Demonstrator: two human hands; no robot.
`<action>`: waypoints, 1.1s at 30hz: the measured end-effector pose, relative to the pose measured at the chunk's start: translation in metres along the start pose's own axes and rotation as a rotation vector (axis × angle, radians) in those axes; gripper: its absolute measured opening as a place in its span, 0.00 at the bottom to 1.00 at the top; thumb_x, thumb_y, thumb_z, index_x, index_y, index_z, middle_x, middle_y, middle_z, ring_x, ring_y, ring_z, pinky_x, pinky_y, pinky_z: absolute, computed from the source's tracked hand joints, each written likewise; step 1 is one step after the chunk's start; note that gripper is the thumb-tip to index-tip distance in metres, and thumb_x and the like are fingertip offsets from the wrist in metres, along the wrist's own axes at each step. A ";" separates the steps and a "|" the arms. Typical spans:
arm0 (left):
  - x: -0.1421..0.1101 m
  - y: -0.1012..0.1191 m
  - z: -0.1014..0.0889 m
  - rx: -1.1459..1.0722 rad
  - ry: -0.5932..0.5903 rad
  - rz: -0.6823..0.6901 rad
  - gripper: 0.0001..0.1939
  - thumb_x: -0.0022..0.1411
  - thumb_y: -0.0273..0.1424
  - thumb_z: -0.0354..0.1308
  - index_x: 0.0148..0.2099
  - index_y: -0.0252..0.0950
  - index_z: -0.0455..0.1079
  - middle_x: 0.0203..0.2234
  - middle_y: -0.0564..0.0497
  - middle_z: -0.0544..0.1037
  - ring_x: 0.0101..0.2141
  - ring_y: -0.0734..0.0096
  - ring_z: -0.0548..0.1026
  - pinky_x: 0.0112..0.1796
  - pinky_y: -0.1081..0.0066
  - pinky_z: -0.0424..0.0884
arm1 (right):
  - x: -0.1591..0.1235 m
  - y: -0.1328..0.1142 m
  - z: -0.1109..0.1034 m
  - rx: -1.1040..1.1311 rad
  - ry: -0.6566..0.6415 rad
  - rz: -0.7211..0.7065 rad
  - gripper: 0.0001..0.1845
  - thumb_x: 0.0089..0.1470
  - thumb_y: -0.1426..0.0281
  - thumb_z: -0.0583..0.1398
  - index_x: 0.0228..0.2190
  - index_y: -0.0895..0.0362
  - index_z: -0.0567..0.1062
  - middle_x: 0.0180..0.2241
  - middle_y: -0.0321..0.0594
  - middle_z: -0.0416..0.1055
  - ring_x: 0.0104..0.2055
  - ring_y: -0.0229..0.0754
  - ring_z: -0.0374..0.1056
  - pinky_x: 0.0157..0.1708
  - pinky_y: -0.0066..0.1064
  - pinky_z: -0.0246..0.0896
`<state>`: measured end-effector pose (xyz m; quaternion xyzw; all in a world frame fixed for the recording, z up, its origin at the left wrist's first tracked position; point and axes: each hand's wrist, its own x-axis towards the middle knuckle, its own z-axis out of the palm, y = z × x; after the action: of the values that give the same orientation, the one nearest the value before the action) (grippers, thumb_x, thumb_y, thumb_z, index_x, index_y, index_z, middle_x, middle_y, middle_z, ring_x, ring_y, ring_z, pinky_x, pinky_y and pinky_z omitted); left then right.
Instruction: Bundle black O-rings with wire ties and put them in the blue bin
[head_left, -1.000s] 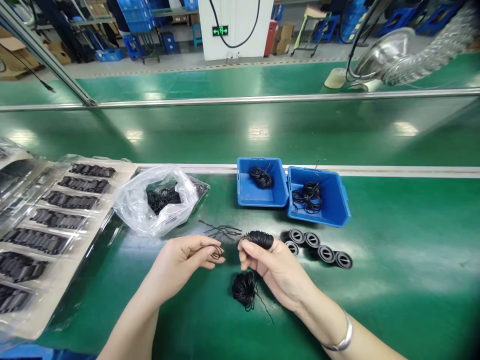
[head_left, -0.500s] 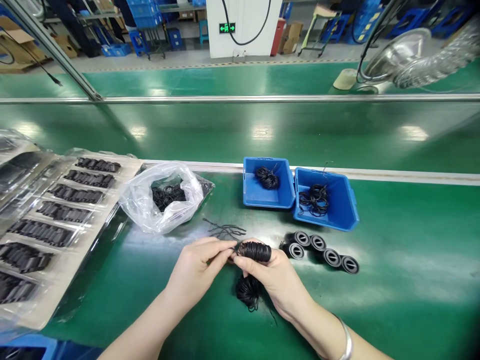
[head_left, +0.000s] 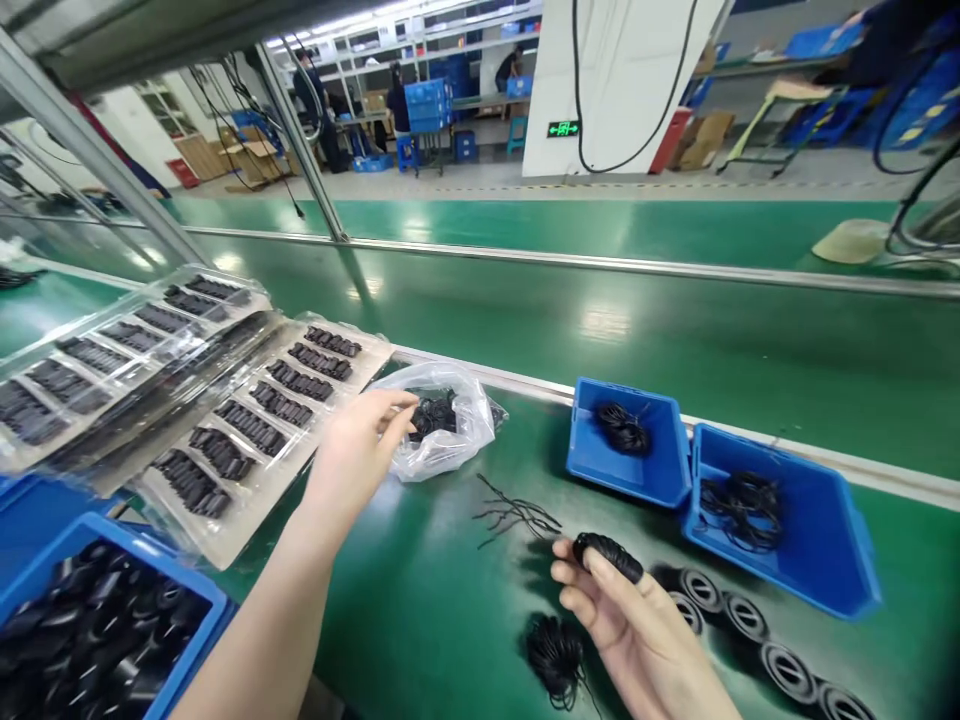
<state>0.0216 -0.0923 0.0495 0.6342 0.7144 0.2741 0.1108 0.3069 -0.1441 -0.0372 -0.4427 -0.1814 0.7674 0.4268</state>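
My right hand [head_left: 637,625] holds a roll wound with thin black cord [head_left: 609,555] between thumb and fingers, above the bench. At the left, my left hand [head_left: 367,430] is at the near edge of a clear plastic bag [head_left: 476,400]. Its thumb and forefinger are slightly apart, with nothing visible between them. Inside the bag lies a heap of small black pieces [head_left: 435,415]. Several short black cord lengths [head_left: 517,515] are scattered between the hands. A loose bundle of black cord [head_left: 555,655] rests on the bench, left of my right hand.
Two blue bins [head_left: 630,475] [head_left: 817,560] hold black cord at the right. Several black cylinders [head_left: 787,670] stand beside my right forearm. Trays of black parts [head_left: 255,430] and a blue crate of black pieces [head_left: 214,600] are at the left. A metal rail [head_left: 525,255] crosses behind.
My left hand has left the wound roll and moved left to the plastic bag. My right hand keeps the roll. The view has swung left, showing more trays and the crate.
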 end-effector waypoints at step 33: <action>0.069 -0.013 0.048 0.500 -0.398 0.228 0.06 0.66 0.27 0.58 0.45 0.35 0.74 0.38 0.46 0.81 0.40 0.62 0.79 0.42 0.64 0.75 | 0.001 0.000 0.000 -0.045 -0.077 0.010 0.14 0.49 0.59 0.72 0.30 0.58 0.82 0.27 0.38 0.72 0.29 0.37 0.65 0.34 0.27 0.64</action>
<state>0.0232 -0.0141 0.0164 0.7588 0.6482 -0.0283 0.0577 0.3067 -0.1433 -0.0371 -0.4231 -0.2127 0.7817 0.4058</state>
